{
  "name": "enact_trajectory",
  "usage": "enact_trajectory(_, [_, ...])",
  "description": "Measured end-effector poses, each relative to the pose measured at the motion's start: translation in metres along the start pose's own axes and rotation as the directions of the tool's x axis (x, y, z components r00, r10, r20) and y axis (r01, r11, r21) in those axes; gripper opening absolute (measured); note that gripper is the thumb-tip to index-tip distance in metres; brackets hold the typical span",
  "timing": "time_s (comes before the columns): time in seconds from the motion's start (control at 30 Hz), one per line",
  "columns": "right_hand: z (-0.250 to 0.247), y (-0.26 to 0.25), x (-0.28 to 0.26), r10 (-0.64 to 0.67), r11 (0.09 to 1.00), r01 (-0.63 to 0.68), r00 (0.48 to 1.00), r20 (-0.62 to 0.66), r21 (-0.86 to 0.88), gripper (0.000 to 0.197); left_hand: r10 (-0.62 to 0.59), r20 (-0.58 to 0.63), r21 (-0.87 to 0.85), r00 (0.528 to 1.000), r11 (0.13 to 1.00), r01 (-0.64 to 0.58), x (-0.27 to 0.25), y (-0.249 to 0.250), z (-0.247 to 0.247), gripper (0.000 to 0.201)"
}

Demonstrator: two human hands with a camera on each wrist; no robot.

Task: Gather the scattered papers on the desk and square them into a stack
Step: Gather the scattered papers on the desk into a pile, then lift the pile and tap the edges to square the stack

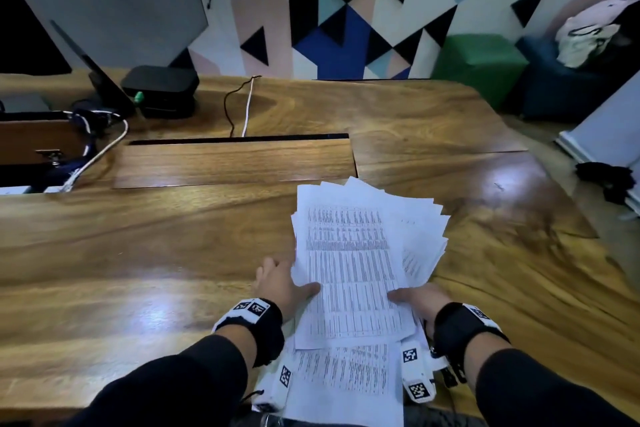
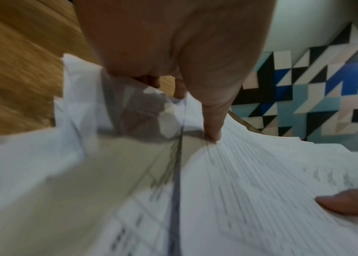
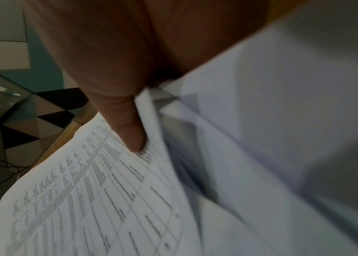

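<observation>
Holding the gathered papers between both hands, the person has them raised just above the near edge of the wooden desk. Head view: the left hand grips the left edge, thumb on the top sheet and fingers under it; the right hand grips the right edge the same way. The far corners fan out unevenly, so the sheets appear collected but not yet squared. A grip on both sides probably serves to keep the loose sheets from sliding while they are aligned. The top sheet bears a printed table, too small to read. Both wrists carry bands with black-and-white square markers. A black box and cables lie well apart at the desk's far side.

Left wrist view: the thumb presses down on the printed sheet while the other fingers curl beneath the paper edge; a fingertip of the other hand rests on the same sheet at lower right. The print is blurred.

Right wrist view: the thumb pinches the table-printed sheet against the pile; the remaining fingers are hidden under the paper. Rows and columns show, but no word is legible.
</observation>
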State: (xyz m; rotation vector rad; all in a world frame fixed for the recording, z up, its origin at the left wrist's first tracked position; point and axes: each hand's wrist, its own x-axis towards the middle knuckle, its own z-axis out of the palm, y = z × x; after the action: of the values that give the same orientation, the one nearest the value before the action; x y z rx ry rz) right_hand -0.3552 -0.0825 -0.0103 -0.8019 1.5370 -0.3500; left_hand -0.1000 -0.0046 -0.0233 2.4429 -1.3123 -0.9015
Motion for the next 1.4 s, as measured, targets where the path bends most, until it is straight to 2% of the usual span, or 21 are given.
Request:
enact_trajectory(0.1, [0.0, -0.004, -0.004, -0.042, 0.998, 0.041, 0.999, 0.019, 0.049, 0.029, -0.03, -0.055, -0.13, 0.998, 0.991, 0.023, 0.002, -0.009, -0.013, 0.085])
enact_trajectory(0.17, [-0.004, -0.009, -0.009, -0.093, 0.993, 0.089, 0.995, 0.044, 0.081, 0.032, -0.074, -0.046, -0.322, 0.996, 0.945, 0.056, 0.007, -0.016, -0.026, 0.088])
enact_trajectory(0.23, [-0.01, -0.017, -0.012, -0.166, 0.98, 0.158, 0.984, 0.057, 0.119, 0.032, -0.076, 0.108, -0.571, 0.991, 0.811, 0.125, 0.015, -0.022, -0.04, 0.093])
enact_trajectory(0.3, [-0.015, -0.027, -0.017, -0.225, 0.966, 0.214, 0.972, 0.062, 0.143, 0.03, -0.018, 0.249, -0.654, 0.968, 0.734, 0.182, 0.021, -0.025, -0.054, 0.105])
enact_trajectory(0.33, [-0.017, -0.033, -0.018, -0.257, 0.957, 0.245, 0.964, 0.066, 0.155, 0.035, 0.022, 0.28, -0.67, 0.96, 0.72, 0.179, 0.023, -0.024, -0.061, 0.112])
enact_trajectory(0.4, [-0.02, -0.045, -0.023, -0.311, 0.941, 0.296, 0.947, 0.079, 0.161, 0.061, 0.106, 0.305, -0.711, 0.946, 0.687, 0.152, 0.026, -0.019, -0.07, 0.115])
enact_trajectory(0.47, [-0.021, -0.054, -0.024, -0.366, 0.923, 0.349, 0.927, 0.086, 0.164, 0.085, 0.19, 0.344, -0.777, 0.92, 0.607, 0.165, 0.027, -0.009, -0.077, 0.103])
enact_trajectory(0.5, [-0.021, -0.059, -0.027, -0.398, 0.909, 0.381, 0.914, 0.08, 0.167, 0.086, 0.217, 0.34, -0.81, 0.915, 0.562, 0.167, 0.026, -0.004, -0.081, 0.098])
enact_trajectory(0.53, [-0.02, -0.065, -0.032, -0.425, 0.898, 0.411, 0.902, 0.07, 0.16, 0.079, 0.236, 0.314, -0.84, 0.919, 0.52, 0.153, 0.024, 0.003, -0.084, 0.093])
enact_trajectory(0.6, [-0.017, -0.08, -0.045, -0.495, 0.865, 0.49, 0.868, 0.032, 0.109, 0.042, 0.234, 0.209, -0.889, 0.949, 0.451, 0.085, 0.022, 0.017, -0.091, 0.08])
enact_trajectory(0.67, [-0.01, -0.095, -0.058, -0.586, 0.805, 0.586, 0.81, -0.029, 0.087, 0.019, 0.187, 0.041, -0.913, 0.982, 0.405, -0.039, 0.016, 0.034, -0.1, 0.047])
enact_trajectory(0.73, [-0.003, -0.107, -0.068, -0.685, 0.719, 0.69, 0.724, -0.079, 0.082, 0.026, 0.146, -0.129, -0.901, 0.981, 0.396, -0.178, 0.009, 0.048, -0.111, 0.022])
enact_trajectory(0.8, [0.005, -0.115, -0.076, -0.752, 0.624, 0.771, 0.637, -0.171, 0.13, 0.034, 0.132, -0.249, -0.88, 0.959, 0.383, -0.281, 0.0, 0.059, -0.121, 0.016])
enact_trajectory(0.87, [0.008, -0.117, -0.08, -0.755, 0.607, 0.782, 0.623, -0.206, 0.14, 0.042, 0.137, -0.339, -0.859, 0.931, 0.358, -0.365, -0.01, 0.065, -0.125, 0.019])
enact_trajectory(0.93, [0.012, -0.108, -0.077, -0.742, 0.643, 0.762, 0.645, -0.183, 0.078, 0.049, 0.129, -0.38, -0.848, 0.916, 0.346, -0.401, -0.015, 0.061, -0.12, 0.021])
enact_trajectory(1.03, [0.018, -0.08, -0.057, -0.793, 0.609, 0.785, 0.607, -0.051, -0.112, 0.044, 0.129, -0.368, -0.839, 0.921, 0.382, -0.388, -0.016, 0.041, -0.1, 0.031])
enact_trajectory(1.07, [0.018, -0.072, -0.051, -0.786, 0.611, 0.772, 0.619, -0.015, -0.178, 0.041, 0.122, -0.358, -0.833, 0.926, 0.406, -0.376, -0.015, 0.034, -0.095, 0.031])
enact_trajectory(1.17, [0.019, -0.069, -0.043, -0.795, 0.584, 0.782, 0.605, 0.046, -0.218, 0.034, 0.081, -0.356, -0.849, 0.931, 0.388, -0.358, -0.012, 0.028, -0.09, 0.028])
enact_trajectory(1.27, [0.024, -0.083, -0.048, -0.809, 0.581, 0.797, 0.588, -0.007, -0.166, 0.038, 0.067, -0.379, -0.842, 0.923, 0.388, -0.374, -0.013, 0.037, -0.095, 0.024])
enact_trajectory(1.33, [0.029, -0.094, -0.057, -0.829, 0.558, 0.828, 0.554, -0.077, -0.059, 0.039, 0.055, -0.4, -0.845, 0.915, 0.364, -0.391, -0.015, 0.044, -0.102, 0.016])
enact_trajectory(1.4, [0.031, -0.102, -0.068, -0.838, 0.523, 0.851, 0.525, -0.146, 0.056, 0.037, 0.05, -0.447, -0.839, 0.893, 0.325, -0.438, -0.018, 0.048, -0.11, 0.017])
